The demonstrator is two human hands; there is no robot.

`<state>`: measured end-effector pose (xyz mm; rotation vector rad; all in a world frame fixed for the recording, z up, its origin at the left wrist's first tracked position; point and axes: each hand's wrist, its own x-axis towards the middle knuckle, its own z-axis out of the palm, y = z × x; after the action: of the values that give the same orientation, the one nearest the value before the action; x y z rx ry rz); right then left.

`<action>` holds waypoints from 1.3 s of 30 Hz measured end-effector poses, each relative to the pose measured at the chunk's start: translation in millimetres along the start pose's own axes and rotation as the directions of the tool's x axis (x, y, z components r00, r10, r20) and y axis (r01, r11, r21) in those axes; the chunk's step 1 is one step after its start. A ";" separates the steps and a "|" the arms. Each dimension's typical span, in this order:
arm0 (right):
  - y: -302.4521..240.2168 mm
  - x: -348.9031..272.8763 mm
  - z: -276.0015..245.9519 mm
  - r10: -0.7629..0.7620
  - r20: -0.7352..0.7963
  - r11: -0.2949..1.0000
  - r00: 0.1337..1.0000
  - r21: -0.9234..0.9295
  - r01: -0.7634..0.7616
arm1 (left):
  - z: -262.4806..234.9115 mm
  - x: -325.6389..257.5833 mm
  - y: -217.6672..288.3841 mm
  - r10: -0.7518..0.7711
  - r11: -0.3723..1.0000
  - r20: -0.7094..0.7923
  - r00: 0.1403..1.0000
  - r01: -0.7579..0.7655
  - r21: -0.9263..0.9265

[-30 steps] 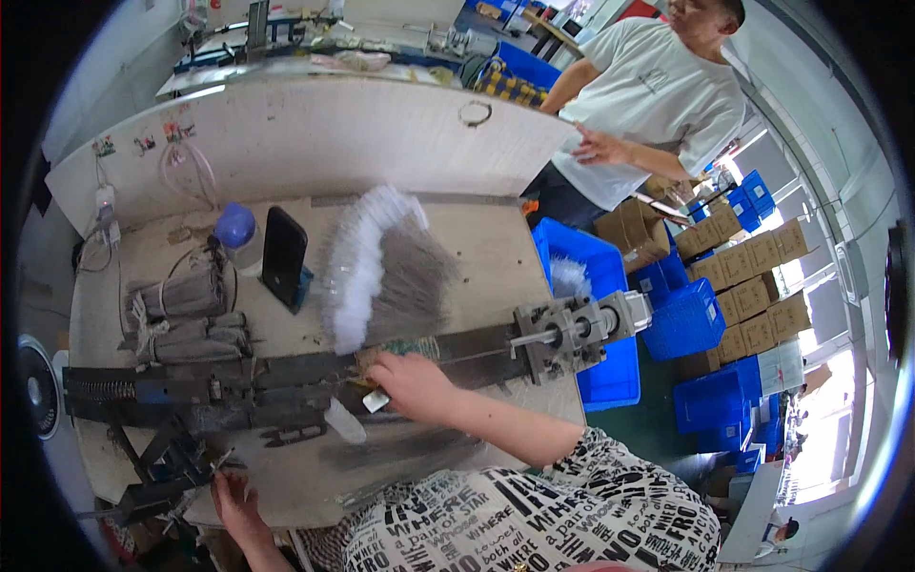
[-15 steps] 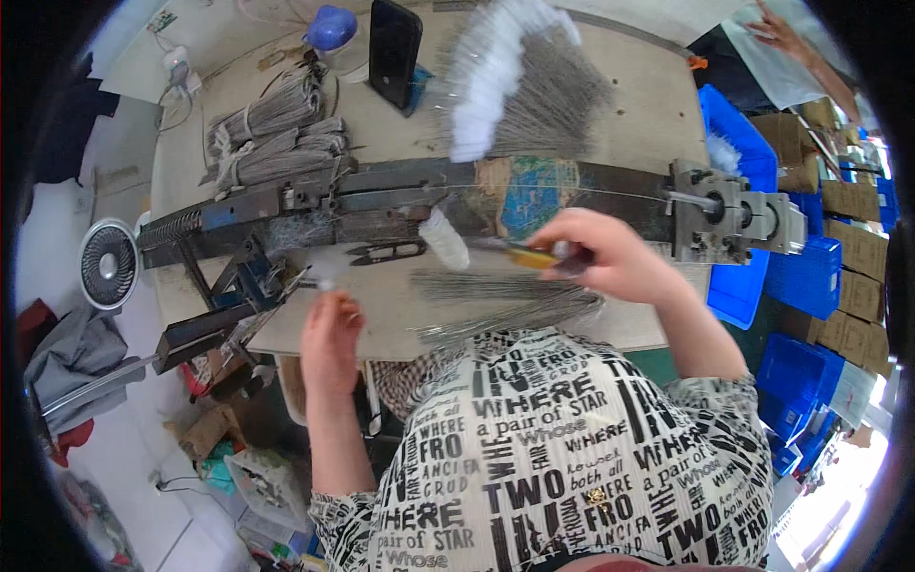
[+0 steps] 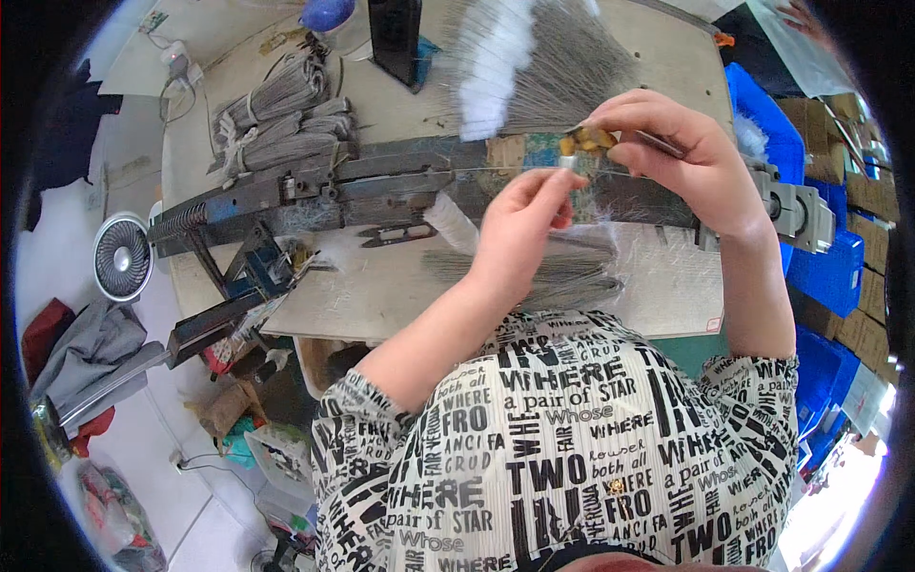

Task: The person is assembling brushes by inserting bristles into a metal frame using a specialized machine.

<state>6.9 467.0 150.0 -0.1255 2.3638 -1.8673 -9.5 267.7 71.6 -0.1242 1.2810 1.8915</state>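
Over the middle of a long dark metal bench machine [image 3: 381, 186], my two hands meet at a thin wire [image 3: 510, 173] stretched along it. My left hand [image 3: 522, 224] is closed, its thumb and fingertips pinched beside a small whitish piece [image 3: 569, 162]; what exactly they hold is hidden. Closed as well, my right hand [image 3: 681, 157] grips a yellow-handled tool [image 3: 593, 140], its kind unclear, with a metallic part showing in the palm. A white tufted brush piece [image 3: 451, 221] lies left of my left hand. Loose thin wires [image 3: 572, 272] lie on the near side.
Many wires with white bristle ends [image 3: 496, 71] fan out at the back. Tied wire bundles [image 3: 286, 114] lie back left, near a phone [image 3: 394, 38]. A metal chuck assembly [image 3: 796, 214] stands at the right end, with blue crates [image 3: 829, 272] beyond. A fan [image 3: 124, 257] is far left.
My left hand has moved right and up from the machine's left part to the wire. My right hand has risen and brought the yellow-handled tool beside it. The whole view has shifted slightly.
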 end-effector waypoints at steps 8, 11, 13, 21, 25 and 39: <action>-2.5 28.8 13.2 -0.107 -0.017 0.994 0.994 0.013 0.107 | 15.4 12.9 12.9 0.099 0.716 0.381 0.919 -0.332 0.615; -10.3 20.5 11.7 -0.141 0.019 0.986 0.990 -0.085 0.142 | 11.1 24.6 1.1 0.078 0.934 0.226 0.971 -0.151 0.324; -5.6 13.1 9.6 -0.141 0.017 0.983 0.990 -0.114 0.142 | 4.9 12.9 7.3 0.021 0.997 0.089 0.996 -0.028 0.073; 27.3 38.9 39.1 -0.072 0.076 0.892 0.995 -0.440 0.098 | -21.8 -23.3 10.9 0.026 0.965 -0.174 0.984 -0.070 -0.251; 19.0 42.2 47.6 -0.098 0.130 0.892 0.987 -0.427 0.145 | -26.5 -24.9 11.6 -0.017 0.959 -0.156 0.988 -0.028 -0.281; 0.8 30.2 52.6 -0.094 0.017 0.917 0.995 -0.387 0.093 | -32.0 -27.9 27.5 0.046 0.735 0.162 0.986 0.077 -0.674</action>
<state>-15.0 412.3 135.8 -0.2784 2.7435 -1.4036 -21.0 222.1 90.2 -0.3456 0.4116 2.2212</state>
